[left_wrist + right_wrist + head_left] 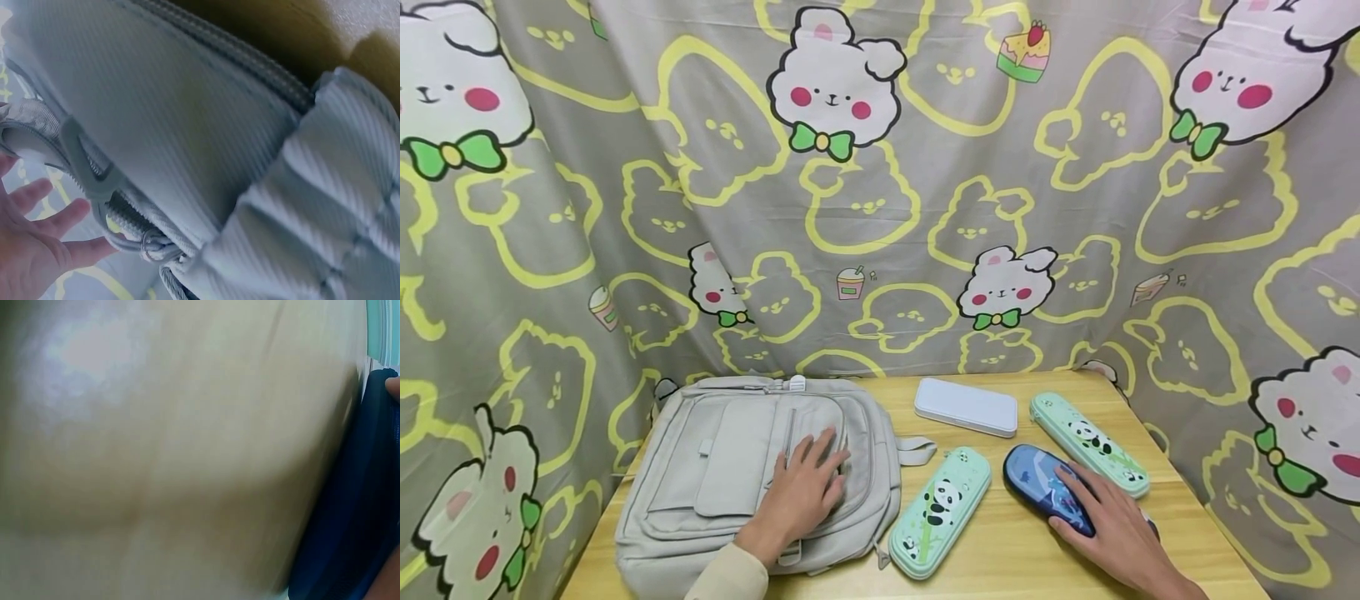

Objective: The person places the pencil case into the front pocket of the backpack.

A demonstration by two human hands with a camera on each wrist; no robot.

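Observation:
A grey backpack (737, 467) lies flat on the table at the left, with zips and a front flap pocket. My left hand (808, 483) is over its right front part, fingers spread and holding nothing. In the left wrist view the hand (44, 244) shows beside the zip pulls and the bag's ribbed side. At the right, my right hand (1108, 521) grips a dark blue pencil case (1045, 479) with a light blue picture, thumb along its near edge and fingers over the top. The right wrist view catches the case's dark side (350, 500).
A mint green panda pencil case (940, 512) lies between backpack and blue case. Another panda case (1090, 442) is just beyond my right hand. Behind them sits a pale lavender case (966, 407). A patterned curtain (880, 208) hangs around the wooden table (985, 558).

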